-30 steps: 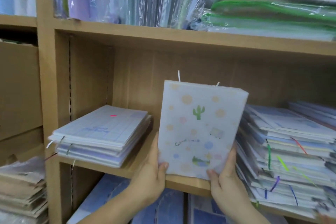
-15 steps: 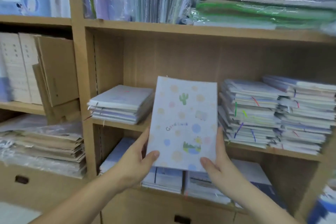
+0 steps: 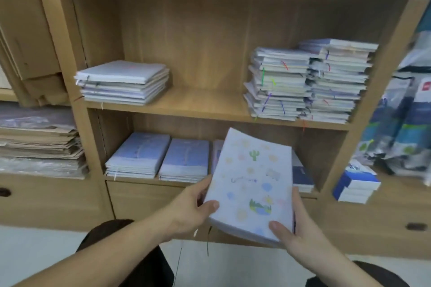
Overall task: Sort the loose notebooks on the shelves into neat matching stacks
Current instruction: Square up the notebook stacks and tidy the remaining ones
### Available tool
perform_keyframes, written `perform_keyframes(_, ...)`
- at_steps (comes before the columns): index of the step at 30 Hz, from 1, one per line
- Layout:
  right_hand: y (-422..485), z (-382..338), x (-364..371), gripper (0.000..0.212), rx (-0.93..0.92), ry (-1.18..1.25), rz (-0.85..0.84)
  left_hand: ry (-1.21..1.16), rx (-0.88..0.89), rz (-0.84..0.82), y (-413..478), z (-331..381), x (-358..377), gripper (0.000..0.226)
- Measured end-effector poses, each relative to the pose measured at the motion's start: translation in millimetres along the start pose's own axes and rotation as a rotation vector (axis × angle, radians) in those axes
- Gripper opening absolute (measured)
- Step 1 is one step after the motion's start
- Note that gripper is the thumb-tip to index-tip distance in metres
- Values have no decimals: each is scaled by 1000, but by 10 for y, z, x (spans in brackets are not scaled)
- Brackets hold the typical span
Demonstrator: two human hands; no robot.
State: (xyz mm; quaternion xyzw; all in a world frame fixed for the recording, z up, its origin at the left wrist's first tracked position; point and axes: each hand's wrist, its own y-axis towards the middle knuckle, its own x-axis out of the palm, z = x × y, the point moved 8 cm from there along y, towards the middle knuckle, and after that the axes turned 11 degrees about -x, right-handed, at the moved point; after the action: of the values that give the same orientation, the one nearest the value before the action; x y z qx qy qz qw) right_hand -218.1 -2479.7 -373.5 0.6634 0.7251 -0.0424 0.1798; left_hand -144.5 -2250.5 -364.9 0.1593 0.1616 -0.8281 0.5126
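Note:
I hold a bundle of white notebooks with a green cactus and pastel dots on the cover [image 3: 253, 177] in front of the lower shelf, tilted back. My left hand [image 3: 196, 207] grips its lower left edge, thumb on the cover. My right hand [image 3: 290, 228] grips the lower right corner, thumb on top. On the middle shelf [image 3: 205, 105] a short stack of pale notebooks [image 3: 122, 81] lies at the left, and two tall stacks with coloured ribbons [image 3: 307, 81] stand at the right. Blue-covered stacks [image 3: 161, 158] lie on the lower shelf.
Flattened cardboard [image 3: 39, 147] is piled in the left bay. A small blue and white stack [image 3: 355, 182] and plastic-wrapped packs [image 3: 396, 128] sit at the right. Drawers with dark handles [image 3: 416, 226] run below. The middle shelf has a bare gap between its stacks.
The bundle has come off the middle shelf and moved down and toward me, now in front of the lower shelf. Both hands keep their hold. The view has dropped and pulled back.

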Motion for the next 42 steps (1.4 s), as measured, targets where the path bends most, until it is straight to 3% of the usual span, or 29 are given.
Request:
perform_keyframes(7, 156, 425, -788, 63, 119, -48, 238, 6, -38, -77, 890, 124, 614, 48)
perform_keyframes(12, 656, 902, -1511, 68, 241, -52, 419, -54, -54, -98, 1701, 365, 913, 48)
perform_keyframes(16, 1051, 1285, -1854, 59, 271, -80, 518, -113, -126, -81, 2314, 287, 1116, 43)
perform_keyframes(21, 1464, 1649, -2143, 49, 255, -81, 655, -149, -230, -20, 2859, 122, 1241, 59)
perform_keyframes(31, 1828, 2070, -2250, 46, 242, -50, 728, -181, -283, 123, 3337, -24, 1407, 58)
perform_keyframes(35, 1855, 2130, -2324, 44, 234, -81, 739, -97, -230, 121, 3388, 24, 1465, 54)
perform_keyframes(40, 1861, 2174, -2358, 45, 244, -197, 698, 217, -204, 142, 3381, 54, 1470, 55)
perform_keyframes(42, 1824, 2209, -2336, 46, 256, -242, 667, 383, -175, 189, 3357, 80, 1457, 39)
